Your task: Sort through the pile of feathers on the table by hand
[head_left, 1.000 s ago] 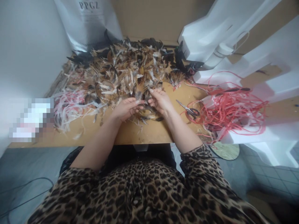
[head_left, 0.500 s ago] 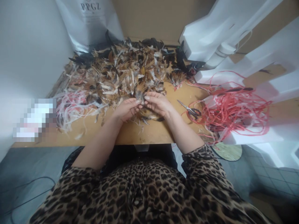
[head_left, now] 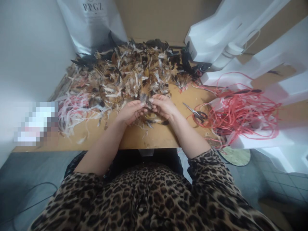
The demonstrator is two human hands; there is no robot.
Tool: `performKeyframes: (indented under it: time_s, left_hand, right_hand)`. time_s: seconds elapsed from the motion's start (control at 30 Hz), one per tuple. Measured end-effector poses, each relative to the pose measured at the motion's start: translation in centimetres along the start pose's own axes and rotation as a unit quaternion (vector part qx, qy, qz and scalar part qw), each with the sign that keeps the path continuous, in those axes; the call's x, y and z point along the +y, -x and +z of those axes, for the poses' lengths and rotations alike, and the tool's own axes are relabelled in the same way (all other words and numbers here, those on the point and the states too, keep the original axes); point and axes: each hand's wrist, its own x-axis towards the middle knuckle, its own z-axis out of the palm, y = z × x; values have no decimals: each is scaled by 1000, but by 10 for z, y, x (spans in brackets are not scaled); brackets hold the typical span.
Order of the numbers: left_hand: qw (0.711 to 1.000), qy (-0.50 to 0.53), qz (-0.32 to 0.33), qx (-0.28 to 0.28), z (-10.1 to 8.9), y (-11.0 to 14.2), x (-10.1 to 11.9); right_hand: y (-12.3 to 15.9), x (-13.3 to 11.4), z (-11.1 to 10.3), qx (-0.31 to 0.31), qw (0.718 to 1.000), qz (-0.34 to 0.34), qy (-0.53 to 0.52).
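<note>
Between my two hands is a small bunch of brown and grey feathers point(head_left: 145, 93), its tips pointing away from me. My left hand point(head_left: 133, 111) pinches its base from the left, thumb against curled fingers. From the right, my right hand point(head_left: 162, 105) pinches the same base with thumb and forefinger. Both hands hover over the near side of a large pile of brown, white and black feathers point(head_left: 130, 70). Loose feathers lie on the wooden table point(head_left: 156, 138) beneath them.
Scissors point(head_left: 196, 111) with dark handles lie right of my hands, beside a tangle of red plastic strings point(head_left: 243, 115). White and pink strings point(head_left: 72, 112) lie at the left. A silvery bag point(head_left: 96, 29) stands behind the pile, white foam pieces point(head_left: 207, 41) at the right.
My hands stay at nearly the same spot, both still pinching the feather bunch. The fingers and the bunch have shifted only slightly.
</note>
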Motion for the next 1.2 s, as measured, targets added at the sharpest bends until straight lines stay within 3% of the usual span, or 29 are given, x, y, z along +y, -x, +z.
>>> performKeyframes:
  time_s: [0.27, 0.87, 1.03, 1.2]
  left_hand:
    - [1000, 1, 4, 23, 2, 2, 1]
    - [993, -113, 20, 26, 7, 4, -1]
    - [992, -121, 13, 33, 7, 2, -2]
    - [997, -50, 8, 51, 9, 3, 2]
  right_hand:
    - [4, -13, -2, -22, 999, -4, -43]
    - [3, 3, 2, 35, 975, -81, 206]
    - [2, 4, 2, 22, 983, -69, 167]
    - [3, -5, 2, 33, 993, -48, 99]
